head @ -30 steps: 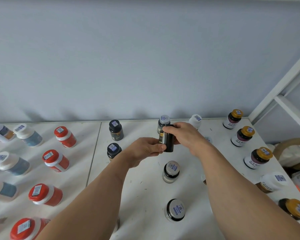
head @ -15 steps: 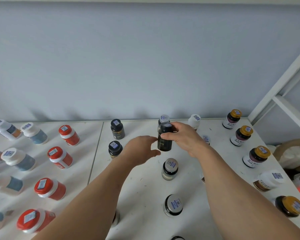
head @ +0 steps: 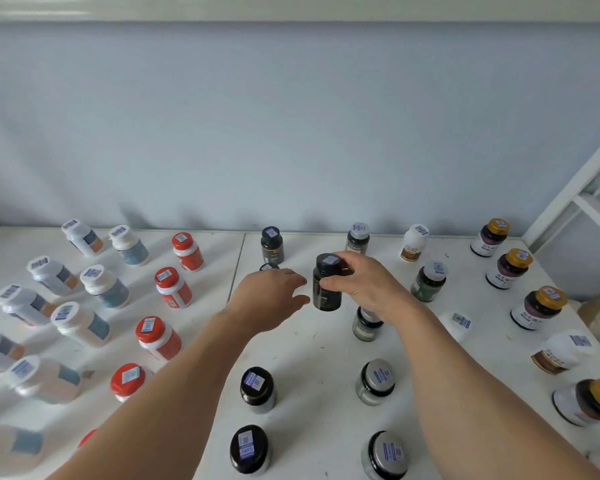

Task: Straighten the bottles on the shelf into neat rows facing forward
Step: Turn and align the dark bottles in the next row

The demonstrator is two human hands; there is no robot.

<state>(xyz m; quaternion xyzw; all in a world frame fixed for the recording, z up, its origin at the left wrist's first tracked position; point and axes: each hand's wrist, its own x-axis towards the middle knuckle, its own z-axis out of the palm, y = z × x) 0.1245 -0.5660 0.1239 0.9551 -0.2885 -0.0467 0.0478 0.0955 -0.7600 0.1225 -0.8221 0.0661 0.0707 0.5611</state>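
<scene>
Now the white shelf (head: 309, 344) fills the view, bottles standing in loose rows: red-capped ones (head: 173, 287) left, gold-capped ones (head: 509, 268) right. Right hand (head: 364, 284) wraps around a black bottle (head: 326, 282), thumb on its front, upright near mid-shelf and a little behind centre. Left hand (head: 269, 294) hovers just beside it, fingers loosely spread, gripping nothing. A silver-capped jar (head: 367, 325) peeks under the right wrist.

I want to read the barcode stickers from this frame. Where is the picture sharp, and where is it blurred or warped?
Head view: sharpest mid-frame, around the black plastic bottle gripped by the right hand and the open left hand; the white bottles at the left edge smear and lean outward from wide-angle distortion; light is soft, with faint shadows on the grey wall.
</scene>
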